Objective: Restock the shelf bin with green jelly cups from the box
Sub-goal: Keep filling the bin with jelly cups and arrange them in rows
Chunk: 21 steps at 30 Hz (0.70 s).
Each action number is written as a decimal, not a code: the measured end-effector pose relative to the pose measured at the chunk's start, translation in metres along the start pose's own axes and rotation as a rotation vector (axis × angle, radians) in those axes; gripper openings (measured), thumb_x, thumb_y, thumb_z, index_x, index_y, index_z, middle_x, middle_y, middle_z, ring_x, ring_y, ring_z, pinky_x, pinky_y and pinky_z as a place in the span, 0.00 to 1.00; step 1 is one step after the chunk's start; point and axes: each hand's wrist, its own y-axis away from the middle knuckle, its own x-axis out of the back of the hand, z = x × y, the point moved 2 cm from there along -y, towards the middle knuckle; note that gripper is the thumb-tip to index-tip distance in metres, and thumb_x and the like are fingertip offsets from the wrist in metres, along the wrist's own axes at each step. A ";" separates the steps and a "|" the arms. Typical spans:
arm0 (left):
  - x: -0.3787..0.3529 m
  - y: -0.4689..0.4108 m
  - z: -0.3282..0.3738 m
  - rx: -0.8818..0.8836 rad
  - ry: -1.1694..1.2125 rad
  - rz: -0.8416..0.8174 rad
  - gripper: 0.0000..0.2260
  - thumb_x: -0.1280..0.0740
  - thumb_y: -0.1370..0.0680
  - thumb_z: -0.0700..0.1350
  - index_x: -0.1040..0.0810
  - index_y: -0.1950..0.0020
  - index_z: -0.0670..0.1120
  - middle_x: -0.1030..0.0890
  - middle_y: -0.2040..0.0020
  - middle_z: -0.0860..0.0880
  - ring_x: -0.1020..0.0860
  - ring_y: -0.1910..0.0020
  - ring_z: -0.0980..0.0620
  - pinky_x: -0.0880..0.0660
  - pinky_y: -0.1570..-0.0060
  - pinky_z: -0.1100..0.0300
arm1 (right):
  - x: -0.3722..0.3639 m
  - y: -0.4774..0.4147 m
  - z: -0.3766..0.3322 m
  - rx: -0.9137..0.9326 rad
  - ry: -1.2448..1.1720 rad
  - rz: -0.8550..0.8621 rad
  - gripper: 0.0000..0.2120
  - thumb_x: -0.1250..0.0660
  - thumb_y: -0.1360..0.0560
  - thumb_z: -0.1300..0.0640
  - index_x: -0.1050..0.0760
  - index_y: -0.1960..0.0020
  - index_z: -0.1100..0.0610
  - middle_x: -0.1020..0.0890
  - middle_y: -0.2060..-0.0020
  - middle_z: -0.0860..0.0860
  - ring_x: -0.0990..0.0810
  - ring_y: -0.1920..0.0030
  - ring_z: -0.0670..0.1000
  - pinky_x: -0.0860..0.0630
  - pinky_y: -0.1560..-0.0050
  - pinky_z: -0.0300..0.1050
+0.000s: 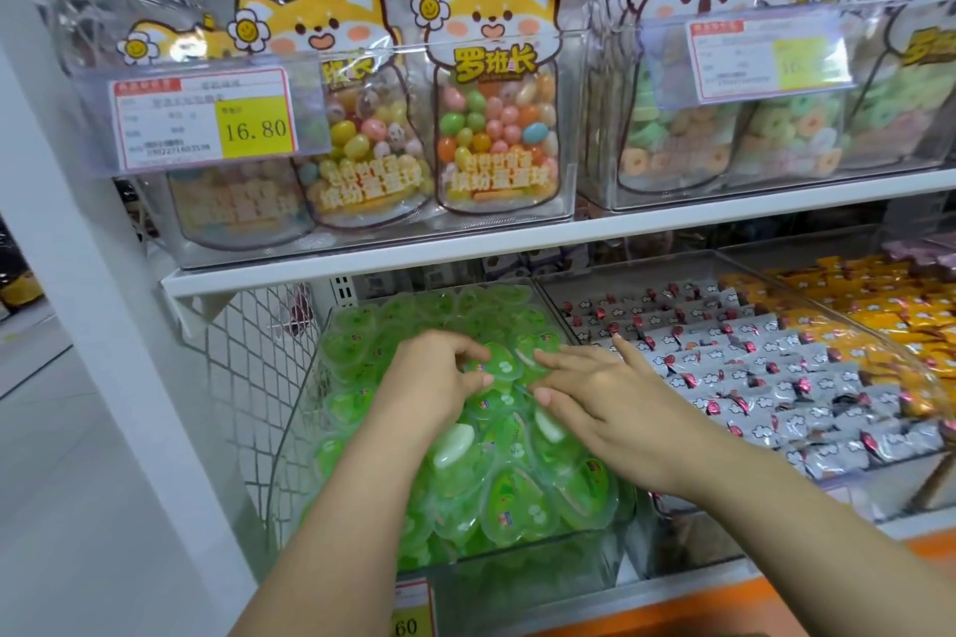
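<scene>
My left hand pinched one green jelly cup lying atop the others in the shelf bin, thumb below and fingers above. The cup lay flat, lid up, between my hands. My right hand rested straight-fingered just beside it, holding nothing. The box was out of sight.

Both forearms stretched forward, converging. The left grip was curled, thumb opposing fingertips; the right grip lay flat, fingers spread.

The price tag on the shelf bin is cut off below.
</scene>
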 end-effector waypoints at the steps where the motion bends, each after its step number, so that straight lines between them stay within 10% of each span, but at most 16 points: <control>1: 0.000 0.001 0.000 -0.001 0.004 0.004 0.13 0.29 0.26 0.47 0.20 0.42 0.52 0.21 0.44 0.51 0.26 0.53 0.55 0.36 0.53 0.69 | 0.000 0.000 0.000 -0.001 -0.004 -0.002 0.19 0.52 0.19 0.45 0.29 0.35 0.45 0.40 0.27 0.40 0.47 0.26 0.44 0.60 0.26 0.53; 8: -0.001 0.004 0.001 0.006 0.062 0.018 0.11 0.29 0.26 0.45 0.19 0.44 0.49 0.23 0.55 0.54 0.27 0.62 0.59 0.38 0.65 0.72 | -0.001 0.000 0.000 0.005 -0.018 0.006 0.18 0.52 0.19 0.45 0.28 0.36 0.45 0.40 0.27 0.40 0.47 0.26 0.43 0.60 0.26 0.53; 21: 0.008 0.017 -0.005 -0.028 -0.077 -0.034 0.13 0.32 0.24 0.48 0.22 0.40 0.58 0.25 0.34 0.52 0.26 0.36 0.51 0.32 0.37 0.59 | 0.011 0.019 -0.011 0.089 0.000 0.125 0.16 0.39 0.24 0.43 0.26 0.38 0.42 0.28 0.36 0.36 0.37 0.33 0.38 0.57 0.26 0.47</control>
